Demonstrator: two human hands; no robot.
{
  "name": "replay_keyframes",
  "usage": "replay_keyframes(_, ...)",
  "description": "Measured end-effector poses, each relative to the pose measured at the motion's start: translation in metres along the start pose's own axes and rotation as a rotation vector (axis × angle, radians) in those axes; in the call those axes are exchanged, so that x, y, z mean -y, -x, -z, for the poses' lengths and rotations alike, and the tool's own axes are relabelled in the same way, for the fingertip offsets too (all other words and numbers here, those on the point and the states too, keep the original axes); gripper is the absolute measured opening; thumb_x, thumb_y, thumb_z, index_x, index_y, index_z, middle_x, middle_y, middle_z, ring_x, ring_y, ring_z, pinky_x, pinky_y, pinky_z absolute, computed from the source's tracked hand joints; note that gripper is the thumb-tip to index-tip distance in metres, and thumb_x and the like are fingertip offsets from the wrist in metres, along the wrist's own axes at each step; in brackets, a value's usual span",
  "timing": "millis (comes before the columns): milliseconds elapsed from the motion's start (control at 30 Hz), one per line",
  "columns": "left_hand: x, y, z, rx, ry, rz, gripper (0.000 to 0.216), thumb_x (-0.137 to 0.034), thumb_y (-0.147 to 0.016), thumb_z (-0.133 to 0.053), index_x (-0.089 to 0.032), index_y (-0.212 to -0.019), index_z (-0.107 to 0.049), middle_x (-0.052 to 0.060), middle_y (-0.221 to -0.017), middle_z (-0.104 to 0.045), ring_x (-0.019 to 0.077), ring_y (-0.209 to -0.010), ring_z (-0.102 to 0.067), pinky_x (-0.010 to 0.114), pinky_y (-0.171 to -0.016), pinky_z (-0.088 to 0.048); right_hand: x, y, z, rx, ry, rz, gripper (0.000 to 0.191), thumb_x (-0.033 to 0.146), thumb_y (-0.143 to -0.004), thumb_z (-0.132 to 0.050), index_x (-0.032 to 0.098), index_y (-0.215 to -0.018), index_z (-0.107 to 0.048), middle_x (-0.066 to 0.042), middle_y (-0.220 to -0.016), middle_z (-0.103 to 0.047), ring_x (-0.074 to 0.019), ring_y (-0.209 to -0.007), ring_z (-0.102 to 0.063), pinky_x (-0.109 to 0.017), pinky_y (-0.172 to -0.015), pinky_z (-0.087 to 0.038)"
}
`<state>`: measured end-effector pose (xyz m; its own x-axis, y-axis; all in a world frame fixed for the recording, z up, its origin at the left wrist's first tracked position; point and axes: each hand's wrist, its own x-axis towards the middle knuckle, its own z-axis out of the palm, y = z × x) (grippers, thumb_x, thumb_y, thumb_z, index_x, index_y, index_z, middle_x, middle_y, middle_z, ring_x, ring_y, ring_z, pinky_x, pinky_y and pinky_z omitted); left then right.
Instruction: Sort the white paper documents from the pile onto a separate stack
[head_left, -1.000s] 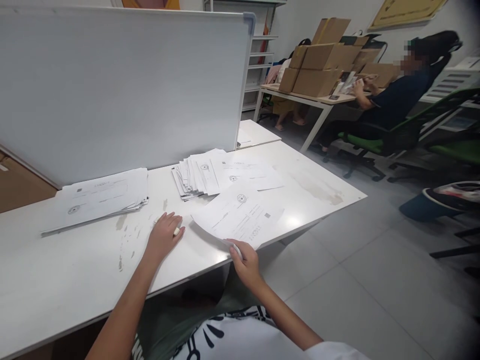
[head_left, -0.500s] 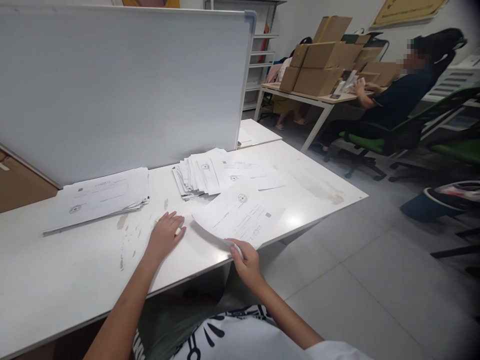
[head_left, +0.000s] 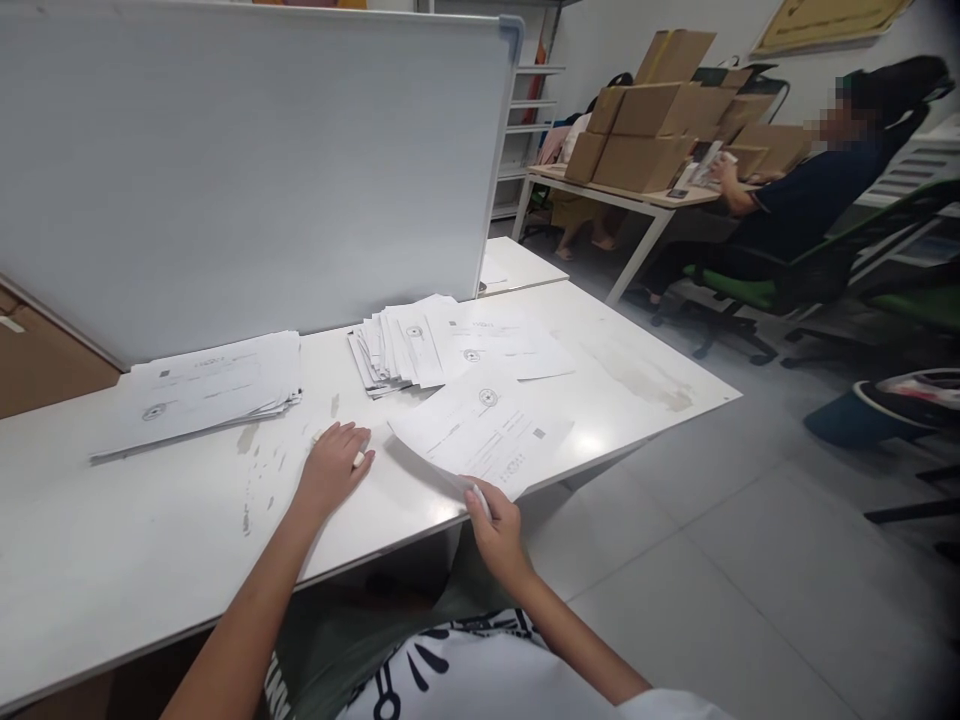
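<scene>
My left hand (head_left: 339, 458) rests palm down on the white table (head_left: 172, 540), its fingers curled over a small white stick-like object (head_left: 358, 459). Most of that object is hidden under the hand, so its kind is unclear. At the table's front edge, my right hand (head_left: 495, 528) pinches the near edge of a printed sheet of paper (head_left: 469, 430). The sheet bends upward there, while its far part lies on the table. Beyond it lies a fanned pile of papers (head_left: 397, 345), with another printed sheet (head_left: 510, 340) alongside. A neater stack of papers (head_left: 202, 385) sits to the left.
A large whiteboard (head_left: 247, 180) stands along the table's back, with a cardboard box (head_left: 52, 360) at far left. Across the room, a person (head_left: 802, 205) sits by a desk with stacked boxes (head_left: 645, 120). A blue bin (head_left: 847, 415) stands on the floor at right.
The view has shifted slightly. My right hand keeps its pinch on the sheet, and my left hand stays put on the table.
</scene>
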<state>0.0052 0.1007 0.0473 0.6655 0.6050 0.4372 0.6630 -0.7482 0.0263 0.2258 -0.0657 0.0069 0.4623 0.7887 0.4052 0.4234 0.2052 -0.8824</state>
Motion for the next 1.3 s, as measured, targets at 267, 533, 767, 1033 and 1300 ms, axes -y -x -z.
replay_keyframes(267,0.004,0.002,-0.005,0.018,-0.009,-0.011,0.034,-0.034,-0.093,-0.044,-0.019,-0.118,-0.061,0.008,-0.120,-0.067,0.0273,-0.119,-0.056,0.046,-0.108,-0.037,0.013,0.011,-0.008,0.015,-0.170,-0.159,0.031,0.037,-0.092,-0.049,0.019,-0.105,-0.070,-0.007,-0.102,-0.073,-0.0258,-0.096,-0.067,-0.039,-0.086,-0.053)
replay_keyframes(533,0.005,0.003,-0.005,0.021,0.026,-0.005,0.033,-0.033,-0.093,-0.044,-0.020,-0.117,-0.062,0.008,-0.117,-0.068,0.0280,-0.120,-0.055,0.048,-0.109,-0.035,0.028,0.015,-0.018,0.021,-0.211,-0.208,0.034,0.041,-0.091,-0.052,0.020,-0.112,-0.070,-0.009,-0.111,-0.071,-0.0275,-0.107,-0.064,-0.042,-0.094,-0.051)
replay_keyframes(767,0.001,0.002,0.000,0.054,0.069,0.010,0.031,-0.034,-0.093,-0.043,-0.020,-0.114,-0.062,0.007,-0.112,-0.070,0.0239,-0.104,-0.063,0.048,-0.107,-0.036,0.038,0.019,-0.019,0.107,-0.222,-0.247,0.035,0.041,-0.092,-0.052,0.024,-0.119,-0.066,-0.007,-0.123,-0.066,-0.0264,-0.117,-0.059,-0.042,-0.099,-0.048)
replay_keyframes(1033,0.006,0.004,0.002,0.007,0.120,0.037,0.032,-0.036,-0.092,-0.046,-0.020,-0.115,-0.061,0.006,-0.115,-0.068,0.0248,-0.116,-0.055,0.048,-0.113,-0.027,0.035,0.029,-0.019,0.195,-0.068,-0.006,0.034,0.027,-0.095,-0.047,0.030,-0.127,-0.059,-0.004,-0.126,-0.064,-0.0228,-0.120,-0.057,-0.042,-0.101,-0.047)
replay_keyframes(1300,0.027,0.007,-0.009,-0.114,0.238,0.241,0.048,-0.049,-0.085,-0.054,-0.023,-0.125,-0.056,0.008,-0.136,-0.055,0.0301,-0.138,-0.032,0.055,-0.116,-0.015,0.013,0.037,-0.001,0.395,0.216,0.559,0.051,0.009,-0.091,-0.044,0.023,-0.140,-0.042,-0.006,-0.121,-0.067,-0.0197,-0.123,-0.055,-0.040,-0.100,-0.044)
